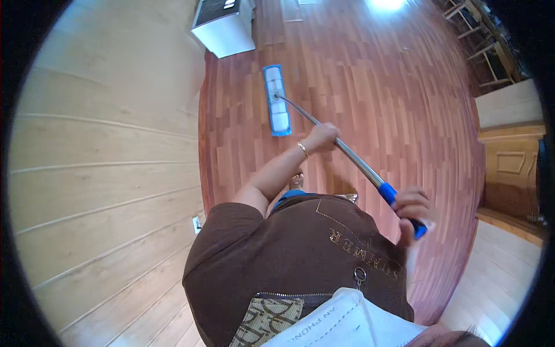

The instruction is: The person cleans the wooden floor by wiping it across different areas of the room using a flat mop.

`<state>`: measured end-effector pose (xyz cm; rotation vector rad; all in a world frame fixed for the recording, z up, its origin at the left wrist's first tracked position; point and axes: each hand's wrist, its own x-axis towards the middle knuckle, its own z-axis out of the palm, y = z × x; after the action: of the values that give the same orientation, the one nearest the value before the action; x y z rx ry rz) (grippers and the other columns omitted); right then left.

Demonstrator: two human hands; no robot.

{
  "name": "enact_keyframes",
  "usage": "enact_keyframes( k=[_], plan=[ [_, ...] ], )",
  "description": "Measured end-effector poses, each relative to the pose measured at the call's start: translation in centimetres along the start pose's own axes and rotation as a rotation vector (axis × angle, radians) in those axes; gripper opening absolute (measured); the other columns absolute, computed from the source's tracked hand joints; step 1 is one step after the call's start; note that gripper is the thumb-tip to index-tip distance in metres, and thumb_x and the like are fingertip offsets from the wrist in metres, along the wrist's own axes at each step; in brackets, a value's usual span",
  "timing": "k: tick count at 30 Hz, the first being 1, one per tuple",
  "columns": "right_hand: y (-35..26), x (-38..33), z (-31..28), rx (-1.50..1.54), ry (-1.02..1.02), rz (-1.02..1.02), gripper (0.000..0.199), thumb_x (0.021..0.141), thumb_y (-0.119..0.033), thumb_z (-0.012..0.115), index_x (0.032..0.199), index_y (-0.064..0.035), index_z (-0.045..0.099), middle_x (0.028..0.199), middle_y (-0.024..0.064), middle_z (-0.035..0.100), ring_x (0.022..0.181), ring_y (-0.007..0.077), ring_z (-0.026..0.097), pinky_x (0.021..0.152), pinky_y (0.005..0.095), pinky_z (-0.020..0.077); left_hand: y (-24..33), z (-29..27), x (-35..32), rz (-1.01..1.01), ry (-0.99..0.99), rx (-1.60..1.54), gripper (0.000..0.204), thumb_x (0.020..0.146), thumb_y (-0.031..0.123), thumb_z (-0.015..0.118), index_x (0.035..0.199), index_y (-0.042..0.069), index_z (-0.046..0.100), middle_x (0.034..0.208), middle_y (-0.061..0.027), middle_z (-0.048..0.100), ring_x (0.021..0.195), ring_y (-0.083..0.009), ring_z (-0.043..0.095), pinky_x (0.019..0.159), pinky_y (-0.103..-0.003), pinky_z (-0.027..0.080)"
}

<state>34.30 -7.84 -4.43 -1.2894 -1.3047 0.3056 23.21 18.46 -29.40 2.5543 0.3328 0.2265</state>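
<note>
Blue and silver mark the flat mop [277, 101] in the head view: a long, narrow rectangular head with a bright blue border and a paler pad surface, lying flat on the floor ahead of the person, its long side running away from them. From a small joint at the middle of that head a smooth, shiny metal pole [347, 151] slants back toward the lower right, ending in a blue grip sleeve [399, 205].

Left hand [321, 136] is closed around the metal pole about midway along it, fingers wrapped over the top, a thin gold bangle [303, 149] at the wrist. Right hand [414, 211] is clasped around the blue sleeve at the upper end, fingers curled over it and the end of the grip showing just below them.

Reddish-brown wooden floor [370, 81], laid in short glossy strips, carries a bright glare spot near the top. At left rises a pale wall [98, 162] of wide, matte horizontal boards with shallow grooves. A white boxy cabinet [224, 28] stands on the floor by the wall, just beyond the mop head. Carved light-wood furniture [511, 162] sits at the right edge. A dark brown shirt [300, 254] fills the lower centre.
</note>
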Motion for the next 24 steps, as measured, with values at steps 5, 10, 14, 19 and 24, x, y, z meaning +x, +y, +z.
enact_keyframes(
  k=[5,10,14,19,24],
  plan=[
    [1.1,3.6,9.0,0.093,-0.336,0.076,0.007,0.07,-0.003,0.068,0.074,-0.0032,0.063,0.084,0.0095,0.069,0.087,0.0296,0.067,0.082,0.0392,0.0508,-14.9,-0.1,-8.1,-0.294,0.223,-0.357,0.018,0.072,0.02,0.066,0.062,0.009,0.055,0.073,-0.0128,0.061,0.08,-0.0337,0.061,0.069,-0.045,0.05],
    [0.9,3.6,12.3,-0.004,-0.497,-0.079,0.009,0.07,-0.008,0.07,0.072,-0.0058,0.062,0.082,0.0072,0.069,0.085,0.0273,0.067,0.078,0.0384,0.0502,-12.6,-3.5,-12.6,-0.321,0.221,0.099,0.022,0.07,0.026,0.069,0.064,0.009,0.057,0.072,-0.0148,0.061,0.079,-0.0343,0.06,0.066,-0.046,0.048],
    [-0.9,4.3,11.0,0.041,-0.611,-0.244,0.008,0.065,-0.009,0.068,0.068,-0.008,0.06,0.08,0.0068,0.07,0.081,0.0266,0.067,0.076,0.0401,0.0494,-7.3,-3.6,-15.5,-0.465,0.344,0.069,0.022,0.074,0.027,0.067,0.067,0.008,0.06,0.074,-0.0157,0.062,0.076,-0.0355,0.06,0.067,-0.047,0.048],
    [-4.7,2.9,8.1,0.248,-0.756,-0.4,0.011,0.062,-0.015,0.065,0.063,-0.0071,0.057,0.068,0.0097,0.067,0.07,0.0269,0.064,0.068,0.0394,0.0502,3.9,-1.8,-20.7,-0.603,0.623,0.051,0.017,0.078,0.023,0.062,0.07,0.008,0.064,0.075,-0.0162,0.062,0.075,-0.0357,0.062,0.065,-0.047,0.049],
    [-7.5,0.0,5.2,0.522,-0.965,-0.688,0.02,0.075,-0.027,0.065,0.064,-0.0117,0.058,0.066,0.005,0.068,0.065,0.0194,0.064,0.06,0.0326,0.0495,14.3,2.9,-26.1,-0.688,0.764,0.037,0.02,0.078,0.021,0.061,0.066,0.005,0.057,0.071,-0.0177,0.059,0.07,-0.0378,0.06,0.062,-0.049,0.046]
  ],
)
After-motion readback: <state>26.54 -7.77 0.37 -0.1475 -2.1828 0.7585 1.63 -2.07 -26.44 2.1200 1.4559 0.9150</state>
